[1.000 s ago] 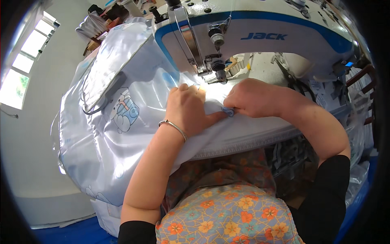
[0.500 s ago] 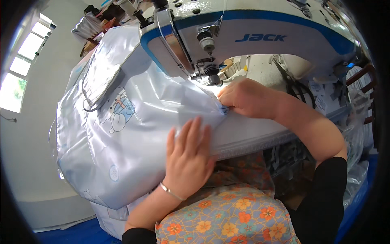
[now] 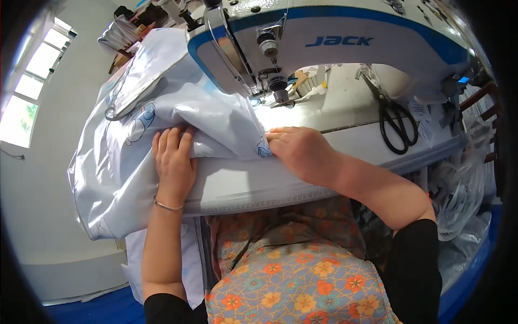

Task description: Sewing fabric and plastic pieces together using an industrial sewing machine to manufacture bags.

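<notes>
A large sheet of shiny pale fabric point(image 3: 216, 116) with blue cartoon prints lies bunched over the left of the sewing table. My right hand point(image 3: 302, 154) pinches its edge near a small blue print, just below and in front of the needle area. My left hand point(image 3: 175, 162) presses on the fabric farther left, fingers bent into a fold; whether they grip it cannot be told. Above the fabric stands a white and blue sewing machine point(image 3: 329, 40), its presser foot point(image 3: 280, 102) beyond my right fingertips.
Black-handled scissors point(image 3: 396, 121) lie on the table point(image 3: 345, 146) under the machine's arm, with small paper labels point(image 3: 423, 121) beside them. Clear plastic bags point(image 3: 458, 200) hang at the right. A cord loop point(image 3: 111, 113) rests on the fabric at the left.
My left hand has moved left and up onto the fabric, bunching it. My right hand has drawn the fabric edge left and toward me, away from the needle. The scissors show more fully.
</notes>
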Tool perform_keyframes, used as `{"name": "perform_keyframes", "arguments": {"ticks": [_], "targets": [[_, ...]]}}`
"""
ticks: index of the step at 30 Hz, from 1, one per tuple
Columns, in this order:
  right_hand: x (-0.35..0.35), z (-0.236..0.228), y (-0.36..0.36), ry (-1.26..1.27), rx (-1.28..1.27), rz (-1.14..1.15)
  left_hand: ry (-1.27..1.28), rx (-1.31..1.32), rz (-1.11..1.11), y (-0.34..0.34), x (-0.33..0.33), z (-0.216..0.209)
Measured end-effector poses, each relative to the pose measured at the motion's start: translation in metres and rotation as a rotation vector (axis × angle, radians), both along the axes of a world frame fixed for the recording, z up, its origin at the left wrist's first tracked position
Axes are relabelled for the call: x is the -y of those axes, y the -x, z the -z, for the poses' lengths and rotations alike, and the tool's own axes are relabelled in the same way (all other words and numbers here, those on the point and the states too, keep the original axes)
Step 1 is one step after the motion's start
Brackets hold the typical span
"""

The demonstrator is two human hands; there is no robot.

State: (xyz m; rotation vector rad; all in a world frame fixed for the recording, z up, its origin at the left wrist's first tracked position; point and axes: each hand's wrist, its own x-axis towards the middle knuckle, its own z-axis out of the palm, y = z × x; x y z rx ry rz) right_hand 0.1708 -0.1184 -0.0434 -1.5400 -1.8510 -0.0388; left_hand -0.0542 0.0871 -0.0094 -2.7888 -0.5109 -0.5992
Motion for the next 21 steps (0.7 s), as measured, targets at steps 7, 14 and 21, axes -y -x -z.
{"name": "perform_keyframes", "arguments": {"ticks": [7,14,21], "targets": [[-0.008,0.008,0.004,0.011,0.087,0.058,-0.054,0.025,-0.002,-0.013,-0.02,0.007],[-0.022,0.005,-0.006,-0.137,0.006,0.065,-0.108,0.081,0.055,-0.02,-0.034,0.007],[-0.043,-0.017,-0.006,0.207,-0.381,0.302,-0.024,0.021,0.105,0.0,0.023,-0.005]]}}
